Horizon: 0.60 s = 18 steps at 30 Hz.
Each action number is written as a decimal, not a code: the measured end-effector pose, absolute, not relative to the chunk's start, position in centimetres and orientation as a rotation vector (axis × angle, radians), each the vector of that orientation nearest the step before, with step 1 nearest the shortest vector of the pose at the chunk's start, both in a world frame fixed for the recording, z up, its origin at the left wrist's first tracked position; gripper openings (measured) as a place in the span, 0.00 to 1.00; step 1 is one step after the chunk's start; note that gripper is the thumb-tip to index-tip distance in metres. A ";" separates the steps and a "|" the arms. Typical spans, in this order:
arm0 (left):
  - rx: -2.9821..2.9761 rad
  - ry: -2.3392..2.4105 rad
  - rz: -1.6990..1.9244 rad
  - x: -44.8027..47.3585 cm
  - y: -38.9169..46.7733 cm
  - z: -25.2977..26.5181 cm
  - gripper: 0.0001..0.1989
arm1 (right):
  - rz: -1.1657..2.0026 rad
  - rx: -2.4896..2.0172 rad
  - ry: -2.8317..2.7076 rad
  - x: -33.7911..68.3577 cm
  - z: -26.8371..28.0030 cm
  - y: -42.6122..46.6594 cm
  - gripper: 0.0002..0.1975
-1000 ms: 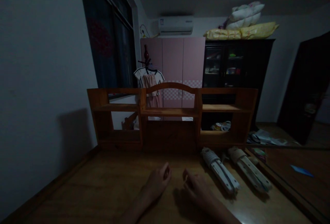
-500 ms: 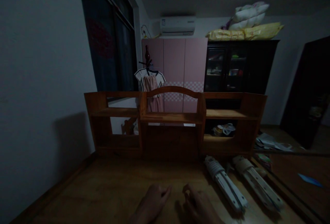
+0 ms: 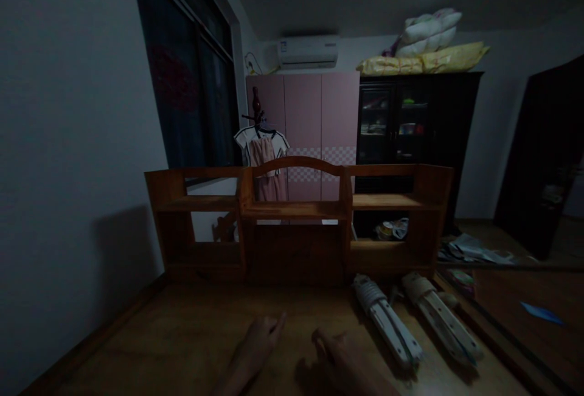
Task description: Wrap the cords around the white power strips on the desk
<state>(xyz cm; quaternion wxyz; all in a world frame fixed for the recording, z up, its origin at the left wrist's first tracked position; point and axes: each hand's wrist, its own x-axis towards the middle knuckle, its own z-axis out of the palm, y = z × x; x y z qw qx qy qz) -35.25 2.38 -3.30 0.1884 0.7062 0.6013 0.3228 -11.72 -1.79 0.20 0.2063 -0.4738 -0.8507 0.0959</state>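
Note:
Over the wooden desktop (image 3: 191, 317), my left hand (image 3: 256, 342) is closed, thumb and forefinger together and pointing forward. My right hand (image 3: 340, 353) is beside it, with a gap between the two, its forefinger bent towards the thumb in a pinch. Any small thing in either hand is too dim to make out. To the right of my right hand lies a long white bundle (image 3: 387, 323) with cord wound round its far end. A second, cream-coloured bundle (image 3: 440, 320) lies farther right, almost parallel to it.
A wooden shelf unit (image 3: 296, 208) stands along the back of the desk. A wall (image 3: 68, 232) borders the left side. At the right, a lower brown surface (image 3: 511, 305) carries a blue flat piece (image 3: 541, 312). A pink wardrobe (image 3: 303, 110) and a dark cabinet (image 3: 451, 122) stand behind.
The view has shifted slightly, so the shelf and bundles appear farther left. Both hands also appear a little farther left, with their poses nearly the same.

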 end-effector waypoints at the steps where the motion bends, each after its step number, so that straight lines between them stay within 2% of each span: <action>1: 1.984 1.694 0.901 -35.4 2.5 -3.4 0.30 | 0.211 -1.322 -2.377 -11.5 0.2 -1.8 0.13; 6: 1.959 1.707 0.842 -36.1 3.2 -4.3 0.29 | -0.013 -1.295 -2.441 -10.9 -0.4 -1.5 0.12; 18: 1.763 1.814 1.041 -38.1 6.0 -6.1 0.32 | -0.151 -1.263 -2.442 -10.3 0.6 -0.8 0.10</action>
